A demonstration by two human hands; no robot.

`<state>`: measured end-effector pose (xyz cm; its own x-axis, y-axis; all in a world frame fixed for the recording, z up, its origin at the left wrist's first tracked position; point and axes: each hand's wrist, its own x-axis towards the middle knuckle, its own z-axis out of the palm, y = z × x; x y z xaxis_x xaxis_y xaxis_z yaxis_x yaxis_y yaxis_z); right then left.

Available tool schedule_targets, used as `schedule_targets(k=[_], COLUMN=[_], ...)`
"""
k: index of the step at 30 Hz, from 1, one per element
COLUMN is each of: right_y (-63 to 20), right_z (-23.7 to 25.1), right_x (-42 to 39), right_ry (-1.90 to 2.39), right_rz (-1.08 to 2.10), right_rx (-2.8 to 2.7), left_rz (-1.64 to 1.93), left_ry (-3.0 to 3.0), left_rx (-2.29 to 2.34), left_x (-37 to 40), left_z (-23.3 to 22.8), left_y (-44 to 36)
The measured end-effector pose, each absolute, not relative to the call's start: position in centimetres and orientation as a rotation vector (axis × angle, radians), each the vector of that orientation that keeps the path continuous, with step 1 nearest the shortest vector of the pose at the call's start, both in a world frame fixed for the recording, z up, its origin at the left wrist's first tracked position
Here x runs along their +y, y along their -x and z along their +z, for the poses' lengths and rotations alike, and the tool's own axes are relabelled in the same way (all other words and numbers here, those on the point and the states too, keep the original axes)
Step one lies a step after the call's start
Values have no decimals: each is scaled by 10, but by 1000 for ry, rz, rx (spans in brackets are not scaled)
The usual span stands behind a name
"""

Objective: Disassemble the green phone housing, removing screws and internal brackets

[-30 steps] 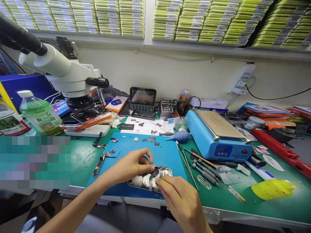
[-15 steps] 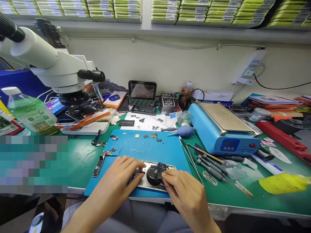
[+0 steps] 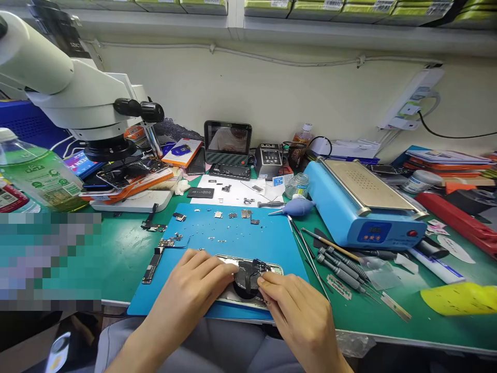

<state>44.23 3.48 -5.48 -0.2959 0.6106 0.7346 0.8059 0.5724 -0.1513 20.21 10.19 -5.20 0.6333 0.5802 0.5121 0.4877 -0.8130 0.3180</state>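
Resting flat on the blue work mat (image 3: 240,235), the opened phone housing (image 3: 248,282) lies at the mat's near edge, just in front of the person, so both hands can reach it without stretching. The left hand (image 3: 194,287) lies on the left end of the housing with its fingers bent down onto it; it seems to press the housing so that it does not slide on the mat. The right hand (image 3: 298,311) comes from the right side of the mat, and its thumb and first finger pinch the edge of the round black coil (image 3: 245,277) that sits in the middle of the housing. Whether the coil is already lifted a little or still lies flat, I cannot tell, because the fingers cover its edge.

Small screws and brackets (image 3: 233,214) are spread out in a row at the far side of the mat, probably kept apart so that they do not get mixed. A logic board (image 3: 151,265) lies at the left edge of the mat. Screwdrivers (image 3: 337,269) and tweezers (image 3: 306,248) lie just right of the mat, near the working hand. The blue heating plate (image 3: 361,207) stands further right of the mat, and the microscope (image 3: 73,98) stands behind its left corner.
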Motion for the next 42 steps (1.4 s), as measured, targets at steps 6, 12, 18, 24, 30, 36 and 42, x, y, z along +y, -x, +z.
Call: schedule_targets(k=[6, 12, 18, 24, 30, 36, 42], right_y=[-442, -446, -448, -449, -449, -447, -449], right_z=[-56, -51, -46, -45, -44, -43, -42], right_x=[35, 35, 36, 37, 36, 36, 34], right_ry=[1127, 1161, 1173, 1206, 1208, 1223, 1223], right_rz=[-259, -193, -149, -114, -116, -138, -146], right_rx=[-2034, -2066, -2106, -2127, -2162, -2186, -2197], left_rz=[919, 919, 881, 862, 847, 823, 806], left_ry=[-2701, -2603, -2543, -2553, -2575, -2587, -2601], left_rx=[883, 864, 861, 872, 877, 869, 880], left_x=[100, 102, 104, 105, 105, 105, 103], left_z=[-52, -59, -61, -62, -61, -59, -57], left_y=[-202, -199, -197, -197, -197, -197, -198])
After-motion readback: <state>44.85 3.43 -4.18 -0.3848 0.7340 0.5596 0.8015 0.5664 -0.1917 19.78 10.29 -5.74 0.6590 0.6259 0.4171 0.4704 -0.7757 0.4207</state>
